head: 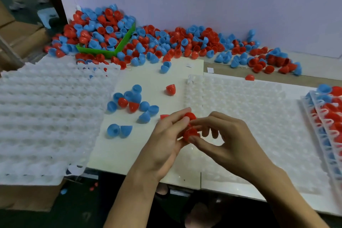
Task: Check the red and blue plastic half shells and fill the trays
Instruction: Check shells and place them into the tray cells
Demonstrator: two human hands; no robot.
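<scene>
Both hands at lower centre, pinching red half shells: left hand (pixel 166 140) fingers on upper shell (pixel 190 116), right hand (pixel 229 135) on lower shell (pixel 190 134), prob. turned for checking. Empty tray (pixel 259 109) just behind, ready for filling. Loose pile (pixel 148 42) along top.

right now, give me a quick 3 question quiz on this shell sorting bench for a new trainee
1. True or false: both hands hold blue shells.
2. Which holds part of the big shell heap at the back? A) green bin B) metal bucket C) cloth bag
3. Fill in: the clear tray under the hands holds ____ shells.

Key
1. False: the left hand and right hand pinch red shells.
2. A, the green bin.
3. No; the clear tray shows only vacant pockets.
</scene>
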